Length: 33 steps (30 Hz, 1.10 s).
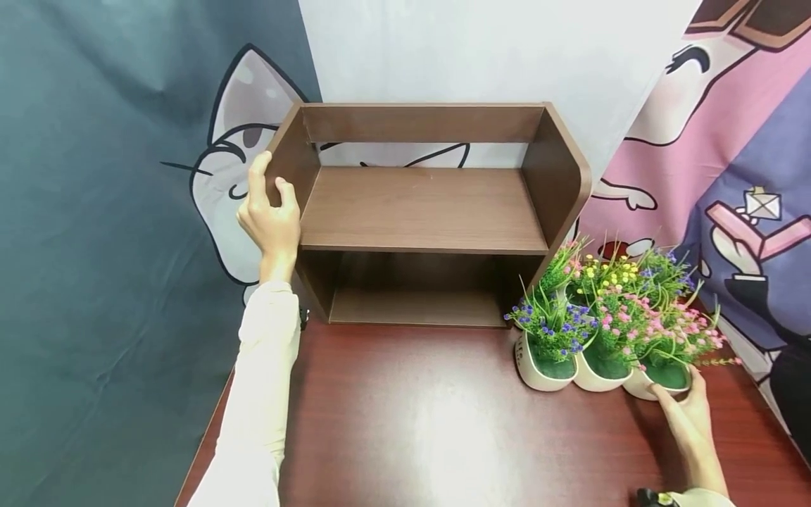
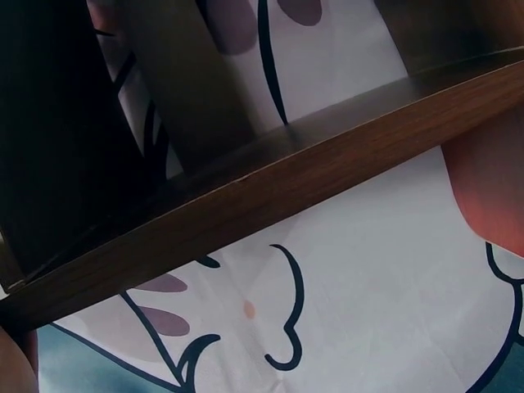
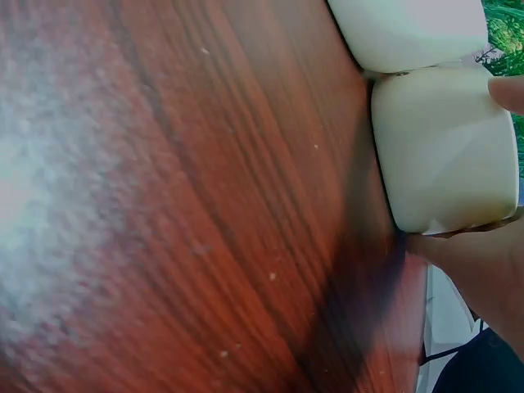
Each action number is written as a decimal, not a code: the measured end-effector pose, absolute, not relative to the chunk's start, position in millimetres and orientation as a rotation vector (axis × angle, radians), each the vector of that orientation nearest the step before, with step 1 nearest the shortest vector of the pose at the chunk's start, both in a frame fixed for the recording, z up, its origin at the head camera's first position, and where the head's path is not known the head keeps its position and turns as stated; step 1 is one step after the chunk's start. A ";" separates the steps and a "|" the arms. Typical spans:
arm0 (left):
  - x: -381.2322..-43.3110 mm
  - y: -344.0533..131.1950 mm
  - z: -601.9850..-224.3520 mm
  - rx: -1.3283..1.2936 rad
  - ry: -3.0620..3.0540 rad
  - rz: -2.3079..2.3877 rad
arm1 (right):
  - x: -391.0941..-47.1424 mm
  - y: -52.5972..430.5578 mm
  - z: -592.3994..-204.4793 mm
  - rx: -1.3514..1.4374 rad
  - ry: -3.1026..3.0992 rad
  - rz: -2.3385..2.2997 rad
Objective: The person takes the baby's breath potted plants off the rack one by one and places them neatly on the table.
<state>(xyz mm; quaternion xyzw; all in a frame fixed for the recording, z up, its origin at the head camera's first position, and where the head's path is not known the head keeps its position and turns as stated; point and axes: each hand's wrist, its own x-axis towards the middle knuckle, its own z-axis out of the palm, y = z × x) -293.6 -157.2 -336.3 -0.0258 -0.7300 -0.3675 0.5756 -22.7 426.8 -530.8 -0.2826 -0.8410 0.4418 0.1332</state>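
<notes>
A brown two-tier shelf (image 1: 421, 208) stands at the back. My left hand (image 1: 272, 218) grips the front edge of its left side panel, forefinger raised along the edge and thumb on the inner side. The left wrist view shows that panel (image 2: 270, 196) crossing at a slant, with skin at the lower left corner. My right hand (image 1: 687, 415) holds a white flowerpot (image 1: 671, 374) with pink flowers, thumb at the near rim and fingers round its right side. In the right wrist view the pot (image 3: 446, 155) sits between thumb and fingers, against its neighbour (image 3: 417, 33).
Another pink-flowered pot (image 1: 598, 380) and a blue-flowered pot (image 1: 546, 379) complete the front row. Behind them are yellow flowers (image 1: 608, 273) and more blue ones (image 1: 662, 271). The reddish wooden table (image 1: 393, 394) spreads in front; printed curtains (image 1: 127, 211) hang around it.
</notes>
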 end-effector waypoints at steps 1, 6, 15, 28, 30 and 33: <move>-292.8 -156.8 -337.4 -0.059 -1.715 -0.867 | -20.8 426.2 -531.1 -0.820 -2.440 1.266; -288.6 -155.6 -343.0 -0.044 -1.713 -0.883 | -10.9 424.9 -535.1 -0.757 -2.465 1.224; -286.3 -155.0 -342.2 -0.023 -1.717 -0.889 | 6.2 420.7 -532.9 -0.890 -2.498 1.128; -290.6 -153.8 -337.0 -0.018 -1.750 -0.897 | 49.6 394.1 -529.8 -0.922 -2.427 1.126; -291.0 -154.6 -336.2 -0.024 -1.754 -0.898 | 51.2 389.9 -527.3 -0.914 -2.429 1.098; -290.7 -155.8 -334.7 -0.023 -1.771 -0.908 | 51.0 384.6 -521.6 -0.882 -2.427 1.052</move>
